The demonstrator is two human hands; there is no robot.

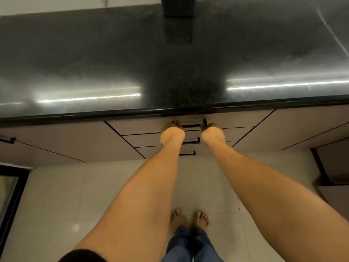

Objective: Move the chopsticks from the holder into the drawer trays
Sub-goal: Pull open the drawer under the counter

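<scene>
A dark ribbed holder [179, 6] stands at the back of the black stone counter [113, 59], cut off by the top edge; no chopsticks show. Below the counter's front edge is a stack of three beige drawers, all closed. My left hand [172, 134] and my right hand [213, 134] both reach to the black bar handle [191, 126] of the top drawer, one at each end. Their fingers curl around the bar under the counter lip. The drawer's inside and its trays are hidden.
Two more drawer handles [190, 141] sit below the top one. Beige cabinet doors flank the drawers. A black-framed glass door [9, 195] is at the far left. My bare feet [188, 220] stand on the pale tiled floor.
</scene>
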